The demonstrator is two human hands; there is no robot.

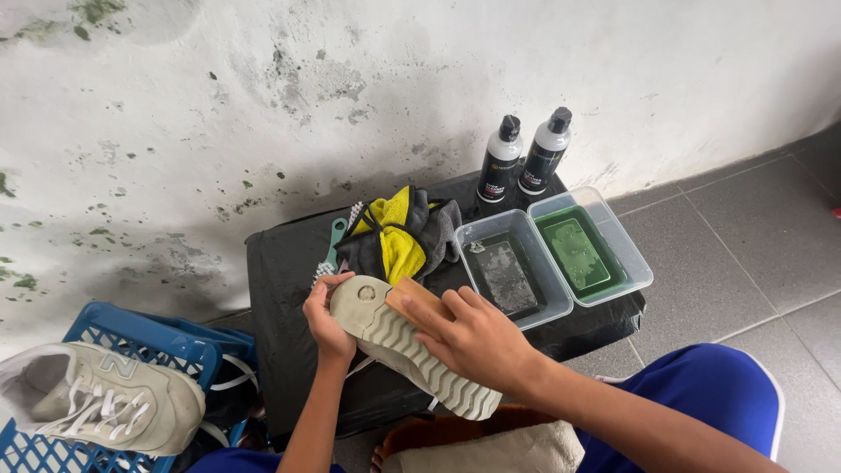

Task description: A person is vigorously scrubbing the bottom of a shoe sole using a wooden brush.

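My left hand grips the heel end of a pale sneaker turned sole-up, its ridged beige sole facing me. My right hand presses a wooden-backed brush flat against that sole near the heel. Both hands work over the front edge of a low black-covered table. A brown and beige cloth lies on my lap under the shoe.
On the table sit a yellow and grey cloth, a teal-handled brush, two clear tubs with dark and green liquid, and two black-and-white bottles. The matching sneaker rests on a blue crate at left.
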